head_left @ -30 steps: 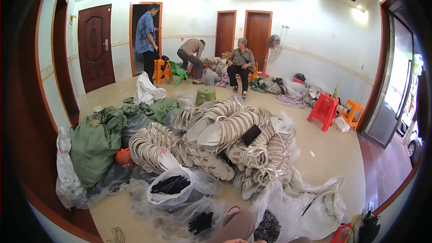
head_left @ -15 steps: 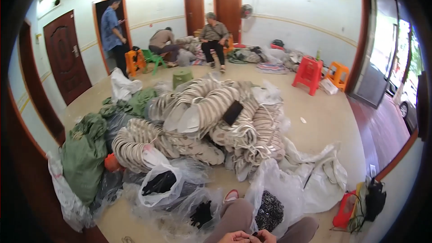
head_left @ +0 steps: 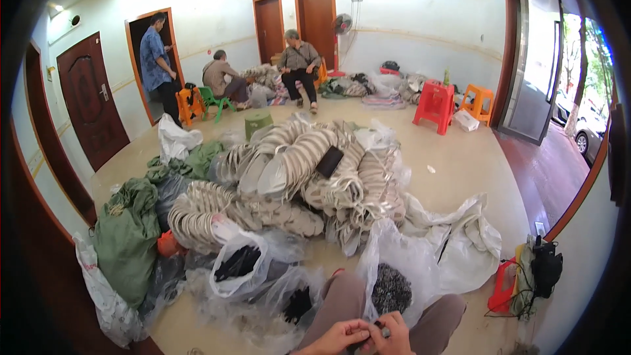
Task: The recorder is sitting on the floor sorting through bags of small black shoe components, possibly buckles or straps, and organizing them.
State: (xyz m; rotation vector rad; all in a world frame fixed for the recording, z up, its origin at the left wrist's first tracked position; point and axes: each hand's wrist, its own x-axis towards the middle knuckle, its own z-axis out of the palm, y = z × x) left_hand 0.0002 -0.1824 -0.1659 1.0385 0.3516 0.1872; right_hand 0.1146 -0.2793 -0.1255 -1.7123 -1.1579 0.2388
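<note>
Low over my lap, my left hand (head_left: 347,335) and my right hand (head_left: 392,335) meet with fingertips pinched together. Whatever small dark piece they hold is mostly hidden by the fingers. A small grey round thing (head_left: 386,332) shows at the right hand's fingers; I cannot tell if it is a ring. Just beyond my hands, between my knees, a clear plastic bag (head_left: 424,273) stands open with many small dark shiny pieces (head_left: 392,289) in it. Left of my leg lie black pieces (head_left: 298,305) on clear plastic, and another plastic bag (head_left: 244,286) holds black strips (head_left: 238,263).
A big heap of beige strapped bundles (head_left: 299,158) lies ahead, with a dark flat case (head_left: 330,162) on top. Green sacks (head_left: 128,243) are left, a white sack (head_left: 470,256) right. Beyond are a red stool (head_left: 434,106) and three people, one standing (head_left: 156,59).
My view has tilted and shifted, and both hands now show higher in the picture, still together. The crouching person at the back has raised their head.
</note>
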